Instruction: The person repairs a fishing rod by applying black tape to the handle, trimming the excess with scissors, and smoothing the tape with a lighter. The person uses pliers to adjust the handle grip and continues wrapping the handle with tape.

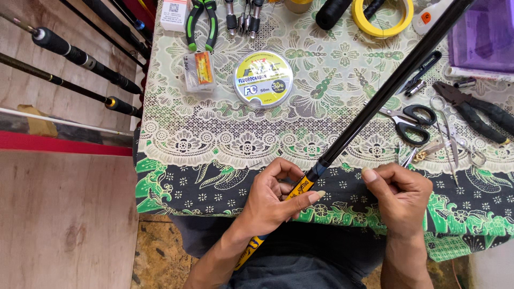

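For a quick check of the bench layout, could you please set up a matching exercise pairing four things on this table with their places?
Things:
1. fishing rod
2. line spool
3. black-handled scissors
4. yellow tape roll

Places:
A. at the far edge of the table
B. flat on the cloth, beside a small clear packet
C. gripped near its yellow section by the left hand, with the right hand close by
D. just right of the rod's dark shaft

Pairs: 1-C, 2-B, 3-D, 4-A
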